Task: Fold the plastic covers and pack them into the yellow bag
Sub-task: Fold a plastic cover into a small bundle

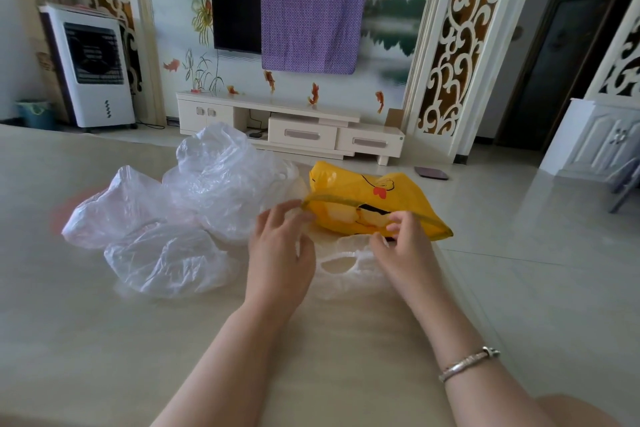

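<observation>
Head view
Room: a living room with a half-covered television (235, 0) was seen behind a beige table (86, 340).
Yellow bag (349, 187): laid on the table, mouth edge pinched by the left hand (280, 253).
Right hand (403, 246): fingers curled at the bag's rim; the grip was partly hidden.
Plastic covers (194, 204): heaped crumpled left of the bag; their number was unclear.

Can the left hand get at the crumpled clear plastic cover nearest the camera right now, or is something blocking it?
Probably yes. The crumpled clear plastic cover lies just left of the left hand on bare table, nothing between; but that hand is now at the yellow bag's rim.
</observation>
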